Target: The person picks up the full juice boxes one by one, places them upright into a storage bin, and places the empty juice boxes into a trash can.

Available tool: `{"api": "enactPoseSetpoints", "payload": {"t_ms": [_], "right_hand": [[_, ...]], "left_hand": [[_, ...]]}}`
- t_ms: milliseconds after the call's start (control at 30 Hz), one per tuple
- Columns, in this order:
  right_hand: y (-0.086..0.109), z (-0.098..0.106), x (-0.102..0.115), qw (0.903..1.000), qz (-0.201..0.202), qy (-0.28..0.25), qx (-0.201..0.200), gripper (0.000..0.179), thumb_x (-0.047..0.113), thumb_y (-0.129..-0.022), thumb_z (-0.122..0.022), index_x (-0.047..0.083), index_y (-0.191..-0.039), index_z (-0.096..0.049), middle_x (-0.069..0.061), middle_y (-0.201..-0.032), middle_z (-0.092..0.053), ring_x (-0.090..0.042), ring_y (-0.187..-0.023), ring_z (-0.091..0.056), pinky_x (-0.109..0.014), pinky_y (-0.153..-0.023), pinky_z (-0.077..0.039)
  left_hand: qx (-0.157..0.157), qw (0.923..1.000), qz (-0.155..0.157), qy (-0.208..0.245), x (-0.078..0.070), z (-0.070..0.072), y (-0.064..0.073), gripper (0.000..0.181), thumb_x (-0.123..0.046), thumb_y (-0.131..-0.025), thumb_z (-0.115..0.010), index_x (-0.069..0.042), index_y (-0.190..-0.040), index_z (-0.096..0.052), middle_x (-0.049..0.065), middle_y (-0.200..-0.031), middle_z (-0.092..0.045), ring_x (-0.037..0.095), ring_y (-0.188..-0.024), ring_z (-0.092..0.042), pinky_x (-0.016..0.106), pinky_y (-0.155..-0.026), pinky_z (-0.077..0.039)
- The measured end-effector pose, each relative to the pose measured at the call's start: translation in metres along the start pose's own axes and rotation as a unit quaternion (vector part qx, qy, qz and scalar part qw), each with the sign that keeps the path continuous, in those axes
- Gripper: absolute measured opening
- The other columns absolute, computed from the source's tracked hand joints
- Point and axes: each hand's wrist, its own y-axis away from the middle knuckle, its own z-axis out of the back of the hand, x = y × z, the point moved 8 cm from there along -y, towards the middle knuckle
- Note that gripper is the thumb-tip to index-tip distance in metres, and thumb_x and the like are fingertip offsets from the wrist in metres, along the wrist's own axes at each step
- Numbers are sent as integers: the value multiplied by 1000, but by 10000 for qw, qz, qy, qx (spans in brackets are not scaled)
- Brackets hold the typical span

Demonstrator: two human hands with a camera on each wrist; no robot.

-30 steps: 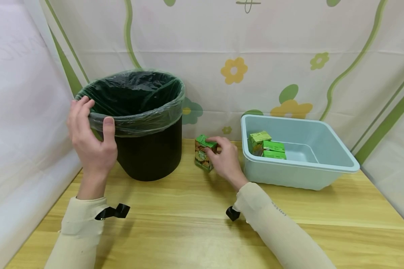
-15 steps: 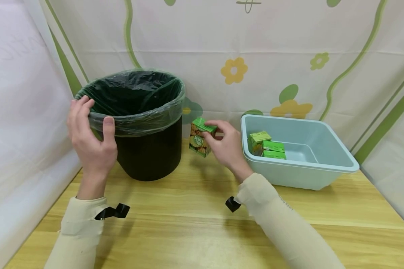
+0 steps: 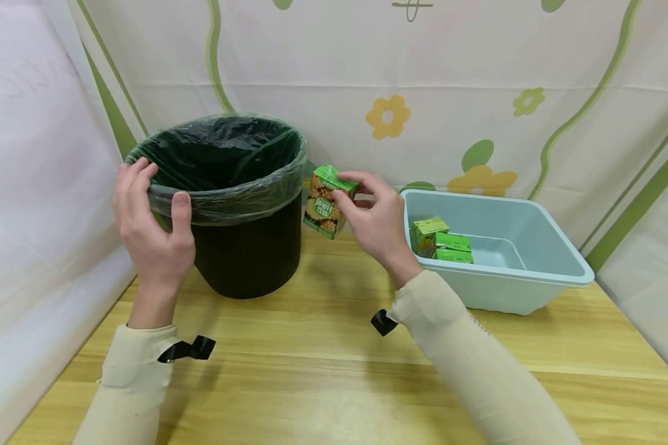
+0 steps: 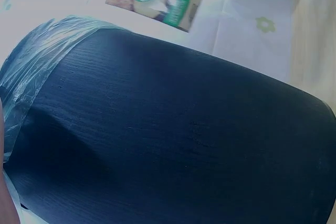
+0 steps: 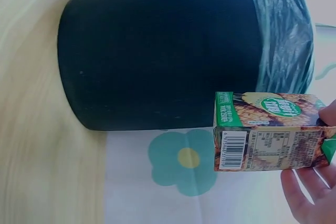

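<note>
In the head view my right hand [image 3: 375, 213] pinches a small green and brown drink carton [image 3: 325, 203] between thumb and fingers. The carton is tilted, held above the table just right of a black trash bin [image 3: 247, 253]. Its barcode side shows in the right wrist view, where the fingers [image 5: 302, 195] lie at its top end. My left hand [image 3: 156, 228] holds the bin's near left rim, fingertips over the edge and thumb against the outside. A clear plastic bag [image 3: 228, 207] lines the bin and folds over its rim.
A light blue plastic tub [image 3: 506, 287] stands on the wooden table [image 3: 289, 377] at the right. Inside it sit several green cartons [image 3: 453, 242], against its left end. A flower-print cloth [image 3: 334, 74] hangs behind the bin and tub.
My right hand has lifted the carton off the table, up and slightly left toward the bin, tilting it. The left hand and the bin have stayed in place.
</note>
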Motion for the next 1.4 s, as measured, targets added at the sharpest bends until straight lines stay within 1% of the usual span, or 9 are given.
{"api": "enactPoseSetpoints", "payload": {"t_ms": [200, 367, 633, 767, 900, 1100, 1133, 1233, 1400], "right_hand": [[-11, 7, 18, 9992, 349, -84, -172, 28, 15, -100, -75, 10, -127, -76, -10, -119, -74, -24, -104, -73, -42, -92, -63], [-19, 13, 33, 9967, 672, -182, -419, 27, 14, -100, -74, 8, -126, -76, -10, -121, -74, -24, -105, -71, -38, -91, -63], [-33, 18, 57, 9919, 1011, -273, -719, 27, 14, -99, -75, 8, -125, -77, -11, -122, -73, -21, -103, -71, -33, -92, -63], [-39, 19, 69, 9852, 1464, -271, -847, 26, 12, -99, -74, 5, -124, -76, -12, -120, -72, -18, -100, -68, -32, -91, -63], [-43, 20, 80, 9772, 1896, -179, -936, 26, 10, -99, -74, 2, -124, -76, -13, -123, -72, -16, -101, -67, -32, -92, -62], [-48, 20, 96, 9722, 2094, -355, -982, 28, 9, -98, -76, -1, -124, -75, -15, -131, -71, -17, -113, -68, -32, -97, -62], [-49, 19, 98, 9716, 2116, -412, -975, 28, 9, -98, -76, -1, -124, -75, -16, -132, -70, -17, -116, -68, -32, -98, -61], [-50, 14, 107, 9643, 2454, -372, -923, 29, 9, -98, -75, -3, -125, -74, -20, -135, -68, -21, -123, -67, -32, -101, -61], [-52, -2, 119, 9523, 2933, -202, -814, 27, 9, -100, -74, -4, -123, -74, -24, -135, -66, -25, -126, -65, -30, -105, -58]], "left_hand": [[-5, 10000, 2, -7, 0, -1, 0, 73, -61, -99, -58, -4, -143, -64, 9, -156, -58, 24, -159, -37, 34, -134, -19], [13, 10000, 21, -7, 1, -1, 0, 74, -62, -99, -57, -3, -143, -63, 12, -156, -58, 23, -159, -36, 34, -134, -18], [10, 10000, 34, -13, 1, 0, -1, 73, -61, -99, -58, -4, -143, -64, 12, -156, -58, 23, -159, -37, 34, -133, -18], [2, 10000, 27, -14, 1, 0, -1, 74, -62, -99, -57, -3, -143, -64, 12, -156, -58, 24, -159, -37, 34, -133, -18], [-2, 10000, 17, -11, 0, 0, 0, 75, -62, -99, -57, -3, -143, -64, 12, -156, -58, 24, -159, -37, 34, -134, -18], [-21, 10000, 6, -18, 0, 0, 1, 75, -63, -99, -57, -3, -143, -64, 11, -156, -58, 24, -159, -37, 35, -133, -19], [-23, 10000, 9, -18, 0, 0, 1, 75, -63, -99, -57, -3, -143, -64, 11, -156, -58, 24, -159, -37, 35, -133, -19], [-18, 10000, 13, -1, 0, 0, 1, 75, -63, -99, -57, -3, -143, -64, 11, -156, -58, 24, -159, -37, 35, -133, -19], [-48, 10000, 36, 22, 0, 0, 1, 75, -64, -99, -58, -4, -143, -64, 10, -156, -58, 25, -159, -37, 34, -133, -19]]}}
